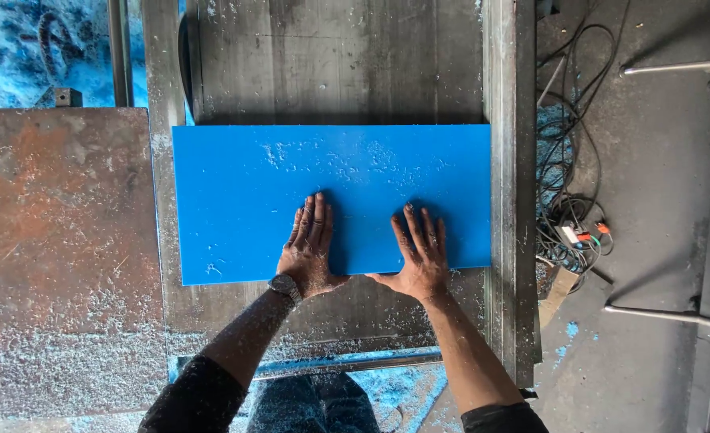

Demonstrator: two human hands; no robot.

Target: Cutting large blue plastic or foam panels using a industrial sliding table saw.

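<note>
Both forearms are reaching away from the camera, black sleeves pushed up near the elbows. Left hand is lying palm down, fingers together and pointing far, wrist carrying a watch. Right hand is lying palm down too, fingers slightly fanned and angling far-left, thumb sticking out toward the left hand. Neither grip is closing on anything: both hands are resting flat and open, fingers on the near edge zone of the blue plastic sheet, heels of the palms hanging over onto the steel.

Blue sheet is lying flat on the grey metal table, long axis running left to right, short sides pointing near and far. Its right end is sitting beside a raised steel rail; its left end is sitting near a rusty plate. Pale shavings are dusting the sheet and the table. Tangled cables are lying on the floor at right.
</note>
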